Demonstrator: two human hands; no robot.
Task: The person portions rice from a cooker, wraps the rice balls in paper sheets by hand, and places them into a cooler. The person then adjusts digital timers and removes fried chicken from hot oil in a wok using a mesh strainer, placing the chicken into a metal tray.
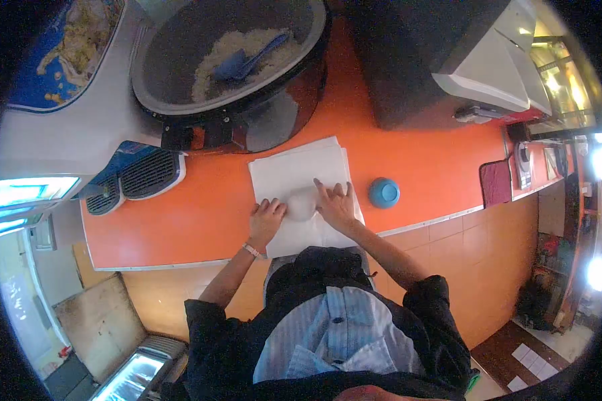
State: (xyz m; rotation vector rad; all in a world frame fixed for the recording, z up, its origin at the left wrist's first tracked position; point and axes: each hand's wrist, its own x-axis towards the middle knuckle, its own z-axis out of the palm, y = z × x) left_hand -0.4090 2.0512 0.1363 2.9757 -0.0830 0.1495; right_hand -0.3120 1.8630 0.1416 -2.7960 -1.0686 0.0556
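A stack of white paper sheets [284, 167] lies on the orange counter in front of me. On it sits a pale, rounded, low mound [302, 203], blurred against the paper; I cannot make out what it is. My left hand [267, 219], with a beaded bracelet at the wrist, rests at the mound's left side, fingers bent but apart. At the right side my right hand [336, 206] has its fingers spread, the index pointing forward, the thumb side close to the mound. Whether either hand presses on it is unclear. A small blue bowl [384, 192] stands right of the paper.
A large open cooker [231, 123] holds white rice [211, 60] with a blue scoop [251, 57] in it, beyond the paper. At far left is a blue-lined tray [30, 83] of food. A dark appliance [408, 67] stands back right; a maroon cloth [495, 183] hangs over the counter edge.
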